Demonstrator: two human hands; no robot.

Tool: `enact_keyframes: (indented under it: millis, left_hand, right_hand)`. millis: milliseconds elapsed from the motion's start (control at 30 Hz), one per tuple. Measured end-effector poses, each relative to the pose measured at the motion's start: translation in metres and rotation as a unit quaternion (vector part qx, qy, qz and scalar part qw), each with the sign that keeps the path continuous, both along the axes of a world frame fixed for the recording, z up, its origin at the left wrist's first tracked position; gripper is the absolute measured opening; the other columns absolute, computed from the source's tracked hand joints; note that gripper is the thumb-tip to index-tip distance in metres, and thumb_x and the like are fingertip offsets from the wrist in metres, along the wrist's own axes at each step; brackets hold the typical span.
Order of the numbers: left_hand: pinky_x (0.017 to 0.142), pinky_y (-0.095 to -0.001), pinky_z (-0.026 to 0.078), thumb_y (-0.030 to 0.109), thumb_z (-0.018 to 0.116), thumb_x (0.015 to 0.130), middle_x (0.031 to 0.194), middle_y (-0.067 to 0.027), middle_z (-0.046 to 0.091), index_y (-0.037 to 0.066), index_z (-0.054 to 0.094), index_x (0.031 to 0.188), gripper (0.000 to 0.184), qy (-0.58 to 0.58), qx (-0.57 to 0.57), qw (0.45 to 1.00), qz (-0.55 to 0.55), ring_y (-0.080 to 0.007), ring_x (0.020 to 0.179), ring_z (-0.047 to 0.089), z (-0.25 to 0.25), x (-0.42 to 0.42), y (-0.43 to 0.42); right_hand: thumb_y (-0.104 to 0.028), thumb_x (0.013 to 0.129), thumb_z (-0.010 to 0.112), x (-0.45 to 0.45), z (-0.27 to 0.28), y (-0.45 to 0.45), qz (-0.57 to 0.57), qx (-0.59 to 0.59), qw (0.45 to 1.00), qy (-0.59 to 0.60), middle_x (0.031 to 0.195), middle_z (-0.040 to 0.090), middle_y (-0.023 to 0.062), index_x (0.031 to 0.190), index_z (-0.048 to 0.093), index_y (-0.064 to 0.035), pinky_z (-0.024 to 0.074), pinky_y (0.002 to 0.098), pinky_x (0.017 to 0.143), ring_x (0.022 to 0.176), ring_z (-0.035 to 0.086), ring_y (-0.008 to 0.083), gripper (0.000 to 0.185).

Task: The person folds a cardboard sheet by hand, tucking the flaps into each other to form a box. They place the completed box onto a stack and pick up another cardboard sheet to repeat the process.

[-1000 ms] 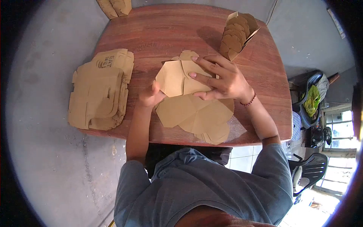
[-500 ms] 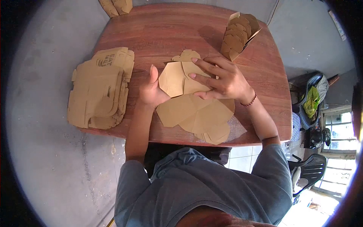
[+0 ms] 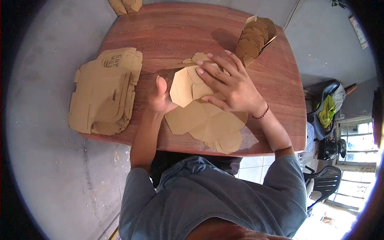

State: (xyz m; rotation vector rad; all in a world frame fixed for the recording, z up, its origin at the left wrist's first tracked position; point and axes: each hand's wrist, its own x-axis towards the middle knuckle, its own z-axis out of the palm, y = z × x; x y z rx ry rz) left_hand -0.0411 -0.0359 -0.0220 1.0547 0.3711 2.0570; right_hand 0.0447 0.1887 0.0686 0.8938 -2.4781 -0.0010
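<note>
A partly folded brown cardboard box (image 3: 181,89) is in front of me, its left side raised and flaps overlapping on top. My left hand (image 3: 163,98) supports it at the left edge, thumb pointing up and fingers hidden beneath the cardboard. Across the upper flaps lies my right hand (image 3: 236,86), its fingers spread and its thumb near the box's near edge. Flat cardboard blanks (image 3: 208,122) lie overlapping under and in front of the box. Another scalloped cardboard edge (image 3: 200,57) shows just beyond it.
A stack of flat printed cardboard blanks (image 3: 100,94) lies at the table's left. Folded cardboard pieces stand nested in an open carton (image 3: 254,40) at the far right. More cardboard (image 3: 126,6) sits at the far left corner of the wooden table (image 3: 176,28). A chair (image 3: 326,184) stands at right.
The box has tilted, its left side now higher and its folded flaps shifted. My right hand has spread its fingers wider and slid over the flaps. My left hand stays at the left edge.
</note>
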Motion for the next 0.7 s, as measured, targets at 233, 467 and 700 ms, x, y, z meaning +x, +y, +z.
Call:
enact_keyframes:
  millis: [233,467,700]
  left_hand:
    - [0.117,-0.0479,0.032,0.08,0.041,0.087,0.159,-0.0168,0.028,-0.001,0.015,0.156,0.11,-0.04,-0.018,0.999,0.003,-0.0292,0.146,0.032,-0.001,0.005,0.001]
    - [0.12,-0.0498,0.024,0.09,0.042,0.076,0.163,-0.0161,0.02,-0.001,0.01,0.157,0.125,-0.052,-0.128,0.988,0.072,-0.0295,0.149,0.025,0.021,0.017,0.005]
    - [0.12,-0.0477,0.026,0.083,0.041,0.084,0.162,-0.0153,0.021,0.0,0.011,0.157,0.114,0.004,-0.137,0.988,0.075,-0.0296,0.149,0.025,0.013,0.012,0.0]
  right_hand:
    - [-0.05,0.085,0.068,-0.005,-0.004,0.0,0.016,-0.036,0.999,-0.019,0.143,0.055,0.0048,0.138,0.058,-0.0096,0.0243,0.0582,0.118,0.137,0.046,0.029,0.067]
    - [-0.052,0.089,0.062,-0.003,-0.011,-0.004,-0.023,-0.019,1.0,-0.007,0.147,0.052,0.0081,0.14,0.054,-0.0065,0.009,0.0621,0.12,0.143,0.04,0.0253,0.069]
    - [-0.047,0.09,0.065,-0.001,0.002,0.001,0.001,-0.054,0.998,-0.012,0.144,0.054,0.0108,0.134,0.061,-0.0078,0.0116,0.062,0.119,0.137,0.047,0.0267,0.059]
